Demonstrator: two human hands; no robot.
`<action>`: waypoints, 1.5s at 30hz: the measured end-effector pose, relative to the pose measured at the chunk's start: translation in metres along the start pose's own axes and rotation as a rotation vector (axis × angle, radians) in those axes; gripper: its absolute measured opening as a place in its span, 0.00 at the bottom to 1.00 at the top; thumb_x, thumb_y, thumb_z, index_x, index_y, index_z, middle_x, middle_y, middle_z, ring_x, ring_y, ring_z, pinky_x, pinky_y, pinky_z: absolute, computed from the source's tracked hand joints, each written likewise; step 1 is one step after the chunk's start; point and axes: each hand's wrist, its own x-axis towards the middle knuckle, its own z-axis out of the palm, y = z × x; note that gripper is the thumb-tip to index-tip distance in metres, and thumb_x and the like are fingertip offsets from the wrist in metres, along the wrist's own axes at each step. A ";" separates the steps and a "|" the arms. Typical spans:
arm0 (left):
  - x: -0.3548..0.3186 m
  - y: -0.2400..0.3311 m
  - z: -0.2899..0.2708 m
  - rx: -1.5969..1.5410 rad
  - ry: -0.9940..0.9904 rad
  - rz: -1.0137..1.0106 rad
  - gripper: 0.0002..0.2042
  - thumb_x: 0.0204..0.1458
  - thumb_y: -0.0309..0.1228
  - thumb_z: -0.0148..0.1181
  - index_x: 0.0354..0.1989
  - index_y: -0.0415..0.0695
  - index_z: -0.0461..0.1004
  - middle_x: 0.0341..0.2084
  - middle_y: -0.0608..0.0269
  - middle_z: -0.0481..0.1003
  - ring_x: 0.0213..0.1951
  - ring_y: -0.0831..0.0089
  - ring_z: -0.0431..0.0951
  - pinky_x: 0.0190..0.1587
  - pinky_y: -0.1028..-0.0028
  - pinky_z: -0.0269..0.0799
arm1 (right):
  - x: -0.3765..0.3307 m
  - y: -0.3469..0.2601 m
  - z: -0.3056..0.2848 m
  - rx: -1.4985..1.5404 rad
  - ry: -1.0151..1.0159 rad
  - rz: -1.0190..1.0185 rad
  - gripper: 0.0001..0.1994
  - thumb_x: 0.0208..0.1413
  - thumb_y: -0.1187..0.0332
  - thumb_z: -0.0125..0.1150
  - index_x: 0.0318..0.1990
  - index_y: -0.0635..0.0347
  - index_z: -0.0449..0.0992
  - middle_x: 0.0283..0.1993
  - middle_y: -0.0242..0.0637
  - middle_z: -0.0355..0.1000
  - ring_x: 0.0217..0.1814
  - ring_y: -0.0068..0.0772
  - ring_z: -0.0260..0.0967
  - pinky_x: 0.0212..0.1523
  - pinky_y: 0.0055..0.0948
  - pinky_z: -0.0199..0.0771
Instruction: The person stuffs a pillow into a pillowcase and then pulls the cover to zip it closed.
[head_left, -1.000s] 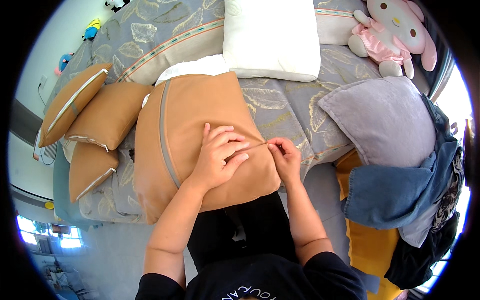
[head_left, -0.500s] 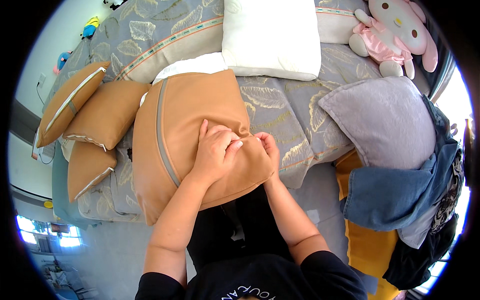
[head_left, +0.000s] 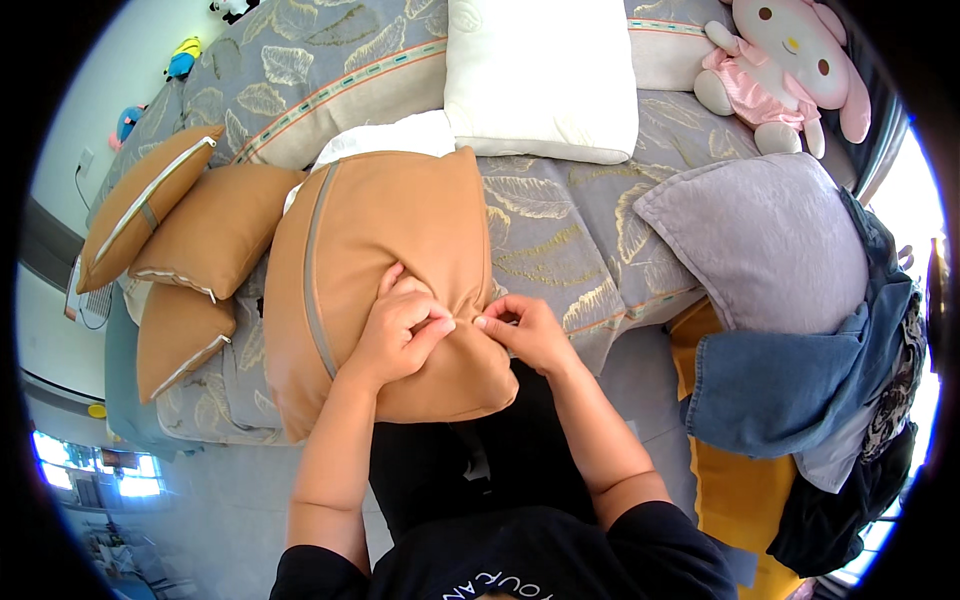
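Note:
A large tan cushion cover with a grey stripe lies over the sofa edge and my lap, with white padding showing at its far side. My left hand rests on the cover, thumb and forefinger pinching its right-hand edge. Close beside it, my right hand pinches the same edge from the right. The leather-like material is gathered into folds between the two hands. What exactly lies between the fingertips is too small to make out.
Several tan cushions with white zips are stacked at the left. A white pillow sits at the back of the patterned sofa, a pink plush toy beyond it. At the right are a grey pillow and blue denim.
My right hand has come from under the cover's corner to its edge. Both hands have shifted toward me, and the near right corner of the cover is now bunched inward.

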 end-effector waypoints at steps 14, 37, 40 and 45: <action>0.004 0.010 0.016 0.161 0.102 0.086 0.13 0.44 0.36 0.69 0.37 0.46 0.79 0.44 0.63 0.76 0.54 0.57 0.69 0.64 0.52 0.51 | 0.014 0.011 0.010 0.460 0.304 -0.034 0.11 0.58 0.64 0.63 0.37 0.64 0.75 0.30 0.30 0.73 0.31 0.18 0.67 0.34 0.21 0.70; 0.024 -0.013 0.014 0.293 -0.026 -0.090 0.07 0.48 0.33 0.65 0.29 0.44 0.76 0.32 0.63 0.76 0.47 0.61 0.72 0.65 0.50 0.48 | 0.095 0.021 0.021 0.460 -0.049 0.216 0.19 0.62 0.59 0.57 0.39 0.72 0.76 0.36 0.43 0.76 0.34 0.27 0.74 0.32 0.27 0.75; 0.027 -0.017 0.015 0.311 -0.004 -0.130 0.07 0.50 0.33 0.63 0.28 0.43 0.75 0.29 0.61 0.76 0.42 0.60 0.73 0.63 0.51 0.52 | 0.082 0.026 0.026 0.593 0.094 0.180 0.17 0.62 0.60 0.58 0.42 0.70 0.76 0.36 0.39 0.76 0.35 0.26 0.73 0.34 0.26 0.74; 0.020 -0.031 0.020 0.342 0.153 -0.139 0.07 0.53 0.32 0.60 0.28 0.43 0.72 0.24 0.57 0.75 0.36 0.56 0.74 0.59 0.53 0.59 | 0.023 0.030 0.042 0.730 0.320 0.002 0.19 0.61 0.61 0.59 0.50 0.70 0.72 0.42 0.37 0.75 0.43 0.25 0.71 0.45 0.24 0.71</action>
